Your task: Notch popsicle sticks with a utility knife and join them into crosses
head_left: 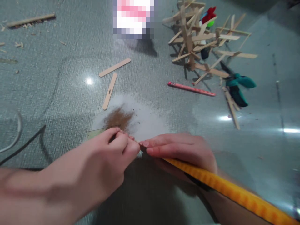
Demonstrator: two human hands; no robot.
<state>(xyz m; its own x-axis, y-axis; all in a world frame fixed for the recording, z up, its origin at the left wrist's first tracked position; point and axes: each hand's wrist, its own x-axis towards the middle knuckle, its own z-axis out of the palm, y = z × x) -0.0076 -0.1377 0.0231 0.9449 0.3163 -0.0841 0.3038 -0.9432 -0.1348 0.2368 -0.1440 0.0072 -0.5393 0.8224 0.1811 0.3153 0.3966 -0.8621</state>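
My left hand [117, 147] is closed, with its fingers curled. What it holds is mostly hidden; only a sliver of pale wood shows by the fingertips. Facing it, my right hand [182, 150] pinches a small dark brown piece [143, 147], and the two hands meet there. A long yellow-orange strip [225, 184] runs from beneath my right hand to the lower right corner; I cannot tell whether the hand grips it. Under my left hand pokes out a flat, pale greenish piece [95, 133]. Brown dust [118, 118] and white powder [150, 117] lie just beyond the hands.
Ahead lie a craft stick [114, 67] and a notched craft stick [109, 91]. A red-pink pencil-like stick [191, 89], a tangled wooden-stick structure [192, 40] and teal-handled pliers [239, 84] are on the right. A wooden stick with shavings [31, 20] and cables [18, 128] are left.
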